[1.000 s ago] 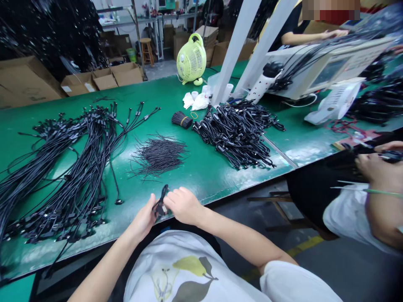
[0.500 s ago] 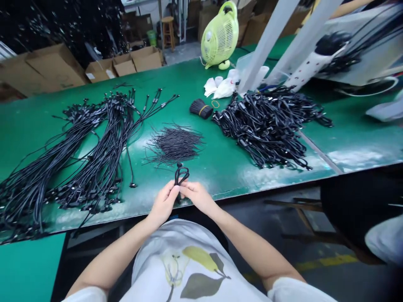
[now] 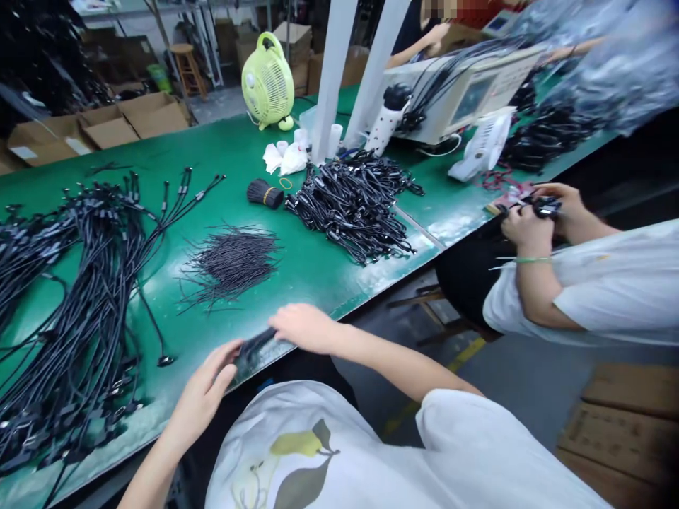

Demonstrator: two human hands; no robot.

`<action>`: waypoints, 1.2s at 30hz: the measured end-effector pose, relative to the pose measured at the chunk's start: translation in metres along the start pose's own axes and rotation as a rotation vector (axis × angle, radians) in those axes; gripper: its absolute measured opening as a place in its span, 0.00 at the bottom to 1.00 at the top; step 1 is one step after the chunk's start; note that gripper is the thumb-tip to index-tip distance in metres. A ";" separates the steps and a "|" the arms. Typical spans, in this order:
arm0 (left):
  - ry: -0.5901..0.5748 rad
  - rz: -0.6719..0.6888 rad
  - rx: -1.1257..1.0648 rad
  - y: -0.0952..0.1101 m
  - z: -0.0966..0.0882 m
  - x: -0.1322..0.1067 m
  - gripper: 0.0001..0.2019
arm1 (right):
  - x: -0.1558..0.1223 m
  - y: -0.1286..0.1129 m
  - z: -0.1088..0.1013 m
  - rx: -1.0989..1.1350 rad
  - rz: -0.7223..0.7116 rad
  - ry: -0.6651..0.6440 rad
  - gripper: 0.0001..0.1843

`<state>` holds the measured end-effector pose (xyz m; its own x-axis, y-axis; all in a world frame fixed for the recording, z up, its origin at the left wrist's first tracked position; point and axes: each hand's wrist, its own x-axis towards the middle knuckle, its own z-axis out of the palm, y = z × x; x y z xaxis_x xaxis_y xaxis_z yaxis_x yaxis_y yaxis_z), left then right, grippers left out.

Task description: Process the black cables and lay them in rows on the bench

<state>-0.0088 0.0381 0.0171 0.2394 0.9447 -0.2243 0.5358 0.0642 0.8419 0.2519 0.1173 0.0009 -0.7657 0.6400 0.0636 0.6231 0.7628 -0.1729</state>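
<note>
My left hand and my right hand both grip a folded black cable, stretched between them at the near edge of the green table. The cable is blurred by motion. Just beyond my hands lies a loose heap of thin black wire ties. Long black cables are spread over the left of the table. A pile of bundled black cables sits to the right of the ties.
A small tied bunch of ties, white cups, a green fan and two white posts stand farther back. A person in white at the right handles a cable. Cardboard boxes lie beyond the table and on the floor at right.
My hands have drawn apart, pulling the folded cable out flat between them, down at the table's edge. The camera has swung right, bringing the neighbouring person back into view.
</note>
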 end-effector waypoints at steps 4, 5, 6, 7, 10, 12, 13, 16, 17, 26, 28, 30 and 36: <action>0.268 -0.061 0.266 -0.040 -0.031 -0.001 0.24 | -0.037 0.100 -0.034 -0.086 0.594 0.415 0.17; 0.320 -0.071 0.346 -0.047 -0.038 -0.001 0.25 | -0.046 0.126 -0.043 -0.133 0.706 0.519 0.19; 0.358 -0.074 0.409 -0.052 -0.043 -0.002 0.25 | -0.054 0.150 -0.049 -0.184 0.784 0.573 0.22; 0.381 -0.074 0.453 -0.054 -0.047 -0.004 0.25 | -0.061 0.171 -0.052 -0.228 0.843 0.582 0.24; 0.393 -0.074 0.470 -0.050 -0.056 -0.012 0.22 | -0.068 0.210 -0.044 -0.268 0.860 0.484 0.30; 0.418 -0.083 0.453 -0.043 -0.065 -0.015 0.20 | -0.066 0.213 -0.033 -0.263 0.742 0.523 0.31; 0.451 -0.094 0.468 -0.041 -0.072 -0.014 0.19 | -0.064 0.209 -0.030 -0.254 0.706 0.629 0.31; 0.598 -0.160 0.662 -0.043 -0.097 -0.002 0.19 | -0.056 0.178 -0.031 -0.129 0.629 0.811 0.28; 0.631 -0.204 0.751 -0.046 -0.107 0.006 0.20 | -0.051 0.164 -0.035 -0.079 0.595 0.776 0.26; 0.643 -0.284 0.837 -0.056 -0.161 0.046 0.16 | 0.033 0.084 -0.040 0.100 0.161 0.447 0.14; 0.662 -0.234 0.677 -0.045 -0.158 0.033 0.15 | 0.067 0.059 -0.038 0.154 0.060 0.319 0.14; 0.551 -0.193 0.315 -0.028 -0.147 0.016 0.14 | 0.109 0.022 -0.034 0.170 -0.049 0.209 0.16; 0.194 -0.156 -0.466 -0.003 -0.105 -0.045 0.21 | 0.244 -0.086 -0.018 -0.040 -0.384 0.068 0.16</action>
<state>-0.1062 0.0293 0.0765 0.0077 0.9517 -0.3070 0.1262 0.3036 0.9444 0.0140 0.2091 0.0488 -0.9331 0.3107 0.1813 0.2998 0.9502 -0.0853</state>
